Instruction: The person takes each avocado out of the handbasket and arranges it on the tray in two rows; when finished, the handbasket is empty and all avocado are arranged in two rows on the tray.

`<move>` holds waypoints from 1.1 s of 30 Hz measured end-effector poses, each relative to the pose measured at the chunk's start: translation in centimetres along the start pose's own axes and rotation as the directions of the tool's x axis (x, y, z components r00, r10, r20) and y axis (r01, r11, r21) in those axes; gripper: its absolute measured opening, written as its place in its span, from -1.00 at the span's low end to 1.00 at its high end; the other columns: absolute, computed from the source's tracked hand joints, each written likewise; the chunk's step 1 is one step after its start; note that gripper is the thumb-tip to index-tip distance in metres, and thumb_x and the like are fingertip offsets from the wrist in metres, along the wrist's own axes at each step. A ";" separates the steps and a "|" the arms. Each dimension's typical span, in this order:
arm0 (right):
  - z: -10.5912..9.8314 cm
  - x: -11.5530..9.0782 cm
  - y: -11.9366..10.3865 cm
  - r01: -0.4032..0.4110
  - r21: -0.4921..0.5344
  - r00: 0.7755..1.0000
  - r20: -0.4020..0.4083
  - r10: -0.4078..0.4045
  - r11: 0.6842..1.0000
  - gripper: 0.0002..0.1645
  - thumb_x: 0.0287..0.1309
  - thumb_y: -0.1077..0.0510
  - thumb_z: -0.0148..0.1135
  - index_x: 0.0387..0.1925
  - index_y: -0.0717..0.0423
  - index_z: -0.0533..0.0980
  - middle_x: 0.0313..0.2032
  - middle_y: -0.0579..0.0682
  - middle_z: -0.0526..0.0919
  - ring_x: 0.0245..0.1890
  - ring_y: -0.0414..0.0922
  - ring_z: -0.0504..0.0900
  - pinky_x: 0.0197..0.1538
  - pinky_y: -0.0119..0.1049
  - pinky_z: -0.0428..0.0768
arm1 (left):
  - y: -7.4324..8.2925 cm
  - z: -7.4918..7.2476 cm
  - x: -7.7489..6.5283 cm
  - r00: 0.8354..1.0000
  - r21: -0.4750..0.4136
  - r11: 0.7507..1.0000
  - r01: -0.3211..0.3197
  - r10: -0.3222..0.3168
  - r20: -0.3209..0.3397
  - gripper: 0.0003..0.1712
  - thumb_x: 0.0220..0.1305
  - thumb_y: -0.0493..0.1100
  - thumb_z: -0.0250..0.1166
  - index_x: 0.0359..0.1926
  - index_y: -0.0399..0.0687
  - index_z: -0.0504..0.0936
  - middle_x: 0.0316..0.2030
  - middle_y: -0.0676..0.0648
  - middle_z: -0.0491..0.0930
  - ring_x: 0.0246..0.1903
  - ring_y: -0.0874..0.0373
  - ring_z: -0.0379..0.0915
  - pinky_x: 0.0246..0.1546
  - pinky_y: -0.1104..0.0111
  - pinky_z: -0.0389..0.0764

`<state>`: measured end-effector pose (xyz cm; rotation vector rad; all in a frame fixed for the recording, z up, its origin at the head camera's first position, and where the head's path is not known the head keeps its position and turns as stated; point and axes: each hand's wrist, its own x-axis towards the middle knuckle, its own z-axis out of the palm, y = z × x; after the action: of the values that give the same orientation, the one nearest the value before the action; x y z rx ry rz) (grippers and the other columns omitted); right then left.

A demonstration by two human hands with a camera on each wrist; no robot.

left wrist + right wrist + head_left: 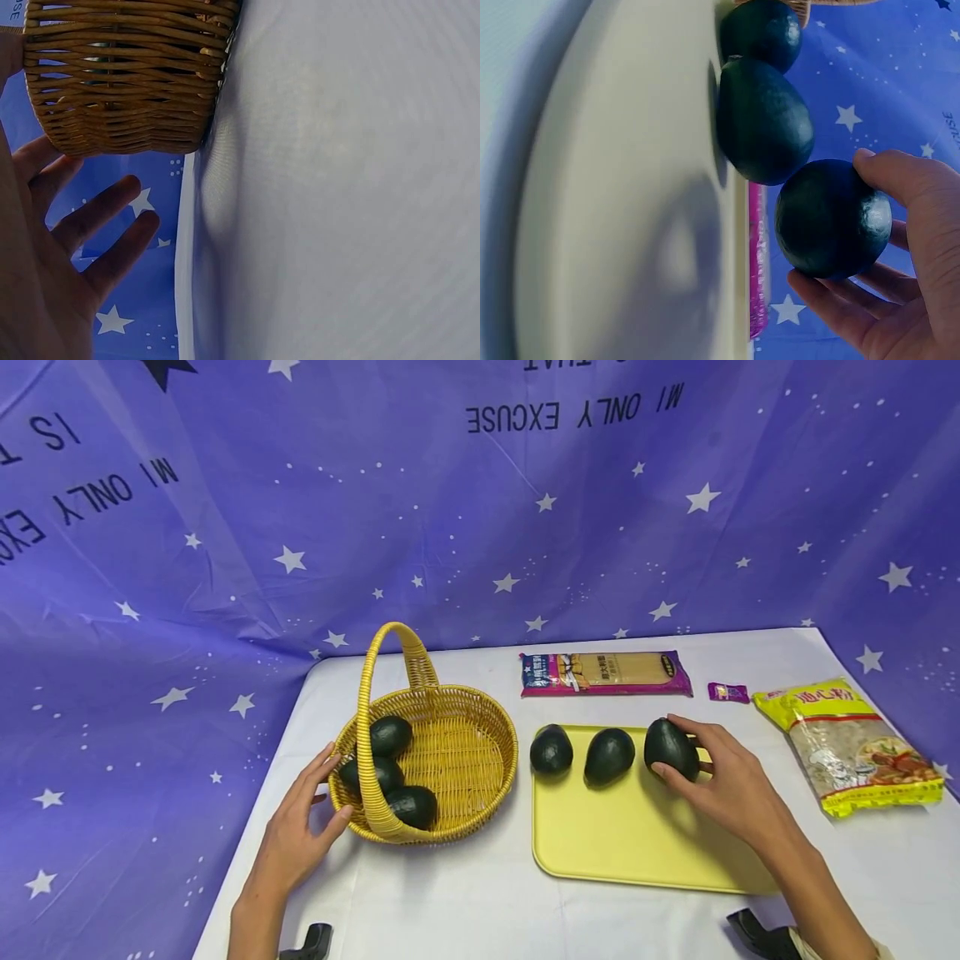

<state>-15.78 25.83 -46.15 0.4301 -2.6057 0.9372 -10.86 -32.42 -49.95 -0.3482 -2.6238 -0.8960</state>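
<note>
My right hand (pixel 723 785) grips a dark green avocado (pixel 671 749) between thumb and fingers, at the far edge of the yellow tray (pixel 615 843). In the right wrist view, that avocado (pixel 832 219) shows above the tray surface. Left of it on the tray lie a middle avocado (pixel 609 757) and a leftmost avocado (pixel 551 750). My left hand (pixel 288 839) touches the left side of the yellow wicker basket (pixel 457 835), its fingers spread and fairly straight. The basket holds three avocados (pixel 412 807) along its left side, partly behind the tall handle (pixel 365 735).
Behind the tray lies a pack of noodles (pixel 607 673), with a small purple packet (pixel 727 692) to its right. A yellow-and-clear food bag (pixel 851 747) lies right of the tray. A purple star-patterned cloth (pixel 480 527) hangs behind the white table (pixel 450 902).
</note>
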 end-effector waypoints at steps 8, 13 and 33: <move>0.8 -0.2 1.5 -0.023 -0.012 0.999 0.029 0.023 1.000 -0.09 0.10 0.12 0.69 0.46 0.11 0.49 0.21 0.23 0.61 0.14 0.17 0.64 -0.12 -0.49 0.74 | 0.0 0.0 0.0 1.000 -0.001 1.000 0.000 0.000 0.002 -0.07 0.34 -0.17 0.47 0.66 0.10 0.31 0.66 0.00 0.22 0.34 0.31 0.40 0.21 0.67 0.49; 1.2 -0.3 2.2 0.010 -0.041 1.000 0.017 -0.009 0.999 -0.15 0.10 0.11 0.69 0.42 0.08 0.54 0.13 0.21 0.65 0.09 0.17 0.66 -0.17 -0.39 0.80 | 0.0 0.0 -0.1 1.000 0.000 1.000 0.000 0.000 0.003 -0.07 0.33 -0.18 0.47 0.66 0.09 0.31 0.66 0.03 0.21 0.33 0.30 0.42 0.21 0.67 0.50; 2.0 0.0 3.3 -0.053 -0.063 0.993 0.105 0.059 0.997 -0.15 0.34 -0.05 0.51 0.55 0.10 0.43 0.16 0.36 0.63 0.12 0.34 0.63 0.03 0.37 0.65 | 0.1 0.0 -0.1 1.000 0.016 1.000 0.003 -0.003 0.001 -0.07 0.34 -0.15 0.46 0.66 0.11 0.31 0.66 0.02 0.22 0.29 0.22 0.47 0.20 0.59 0.55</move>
<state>-17.47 27.01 -49.42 0.4040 -2.7478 0.8737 -10.71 -32.34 -49.95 -0.3405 -2.6321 -0.8750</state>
